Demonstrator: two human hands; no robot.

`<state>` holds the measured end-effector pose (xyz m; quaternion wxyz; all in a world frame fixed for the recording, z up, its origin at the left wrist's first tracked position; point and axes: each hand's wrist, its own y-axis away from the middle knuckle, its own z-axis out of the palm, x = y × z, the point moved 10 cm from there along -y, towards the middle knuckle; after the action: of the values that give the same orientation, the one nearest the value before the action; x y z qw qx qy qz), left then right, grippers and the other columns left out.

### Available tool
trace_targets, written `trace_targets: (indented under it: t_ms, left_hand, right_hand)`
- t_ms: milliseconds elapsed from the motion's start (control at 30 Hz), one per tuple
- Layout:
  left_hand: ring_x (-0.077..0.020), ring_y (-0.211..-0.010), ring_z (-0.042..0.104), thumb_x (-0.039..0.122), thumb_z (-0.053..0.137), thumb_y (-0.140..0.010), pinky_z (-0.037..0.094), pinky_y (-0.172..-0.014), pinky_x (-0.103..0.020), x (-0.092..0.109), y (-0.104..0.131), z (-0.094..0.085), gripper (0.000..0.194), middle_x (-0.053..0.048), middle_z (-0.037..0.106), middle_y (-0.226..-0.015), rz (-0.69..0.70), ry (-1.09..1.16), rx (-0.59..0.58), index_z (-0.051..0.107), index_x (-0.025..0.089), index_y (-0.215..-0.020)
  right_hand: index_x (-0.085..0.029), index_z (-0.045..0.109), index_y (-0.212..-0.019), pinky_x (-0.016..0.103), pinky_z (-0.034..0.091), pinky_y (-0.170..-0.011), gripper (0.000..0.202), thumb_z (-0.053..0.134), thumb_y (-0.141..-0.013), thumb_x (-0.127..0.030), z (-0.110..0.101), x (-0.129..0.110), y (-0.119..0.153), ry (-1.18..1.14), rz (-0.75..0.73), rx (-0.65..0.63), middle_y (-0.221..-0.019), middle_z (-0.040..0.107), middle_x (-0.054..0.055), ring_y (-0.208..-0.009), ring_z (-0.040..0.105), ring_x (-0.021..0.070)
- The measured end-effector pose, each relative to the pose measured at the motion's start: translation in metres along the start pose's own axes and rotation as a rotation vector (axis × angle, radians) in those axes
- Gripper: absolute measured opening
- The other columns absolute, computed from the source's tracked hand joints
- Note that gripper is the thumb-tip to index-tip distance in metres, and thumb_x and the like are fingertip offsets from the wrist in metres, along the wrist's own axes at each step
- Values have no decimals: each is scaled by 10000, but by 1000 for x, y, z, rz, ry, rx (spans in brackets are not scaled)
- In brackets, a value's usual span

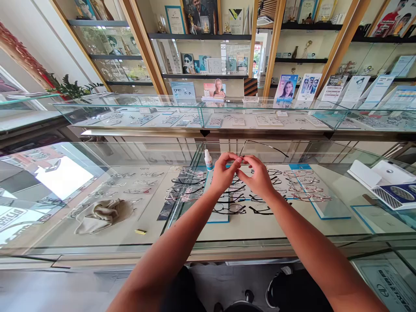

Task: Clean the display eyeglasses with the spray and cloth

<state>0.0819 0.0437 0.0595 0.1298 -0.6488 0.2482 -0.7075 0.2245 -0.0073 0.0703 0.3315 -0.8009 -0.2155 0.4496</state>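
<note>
Above the glass counter, my left hand (225, 173) and my right hand (257, 175) meet with their fingertips together. Both are closed in a pinch on a pair of eyeglasses (268, 146). Its thin dark temples stick out beyond my fingers, away from me and to the right; my fingers hide most of the front. Below and around my hands, several eyeglasses (229, 209) lie in rows on the counter. Just left of my left hand stands a small white spray bottle (208, 161) with a blue label.
A crumpled beige cloth (103, 216) and a small yellow piece (140, 232) lie on the counter (182, 240) to the left. At the right are a white and blue box (393, 190) and a blue-edged tray (373, 216). A glass display case (182, 115) runs along the back.
</note>
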Motion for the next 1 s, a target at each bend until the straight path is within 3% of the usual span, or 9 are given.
trace_targets:
  t_ms: [267, 400, 633, 800, 1000]
  left_hand:
    - [-206, -1017, 720, 663, 947, -828, 643, -929, -375, -7, 1, 6, 500, -86, 732, -1167, -73, 77, -56, 759, 206, -905]
    - [-221, -1076, 731, 659, 937, -841, 630, -966, -377, -4, 2, 8, 484, -93, 761, -1159, -73, 97, -62, 768, 210, -903]
    - [-211, -997, 751, 666, 910, -869, 639, -962, -374, -3, 3, 11, 474, -75, 806, -1026, -111, 106, -86, 780, 216, -940]
    - [-204, -979, 783, 726, 925, -818, 673, -959, -390, -16, 3, 8, 558, -54, 805, -1003, -221, 183, -47, 758, 210, -949]
    - [-165, -907, 766, 641, 988, -774, 635, -873, -318, -32, 2, 0, 518, -38, 801, -965, -325, 216, -39, 773, 206, -955]
  right_hand:
    - [-270, 732, -1117, 457, 651, -886, 87, 710, -1045, -312, 0, -4, 1, 65, -22, 16, -1104, 807, 95, -1018, 762, 289]
    - [-268, 733, -1093, 448, 644, -866, 66, 681, -1062, -294, -3, -6, 1, 60, -35, 23, -1086, 789, 92, -997, 753, 281]
    - [-261, 787, -1120, 473, 646, -880, 222, 657, -1119, -441, -10, -4, 0, 27, -12, 60, -1083, 829, 106, -1006, 775, 298]
    - [-279, 817, -1147, 469, 659, -874, 269, 674, -1108, -504, -18, -3, 0, -46, 39, 117, -1138, 875, 96, -1006, 814, 288]
    - [-299, 815, -1129, 466, 663, -858, 280, 644, -1117, -521, -15, -17, -1, -45, -45, 63, -1119, 886, 77, -1029, 803, 290]
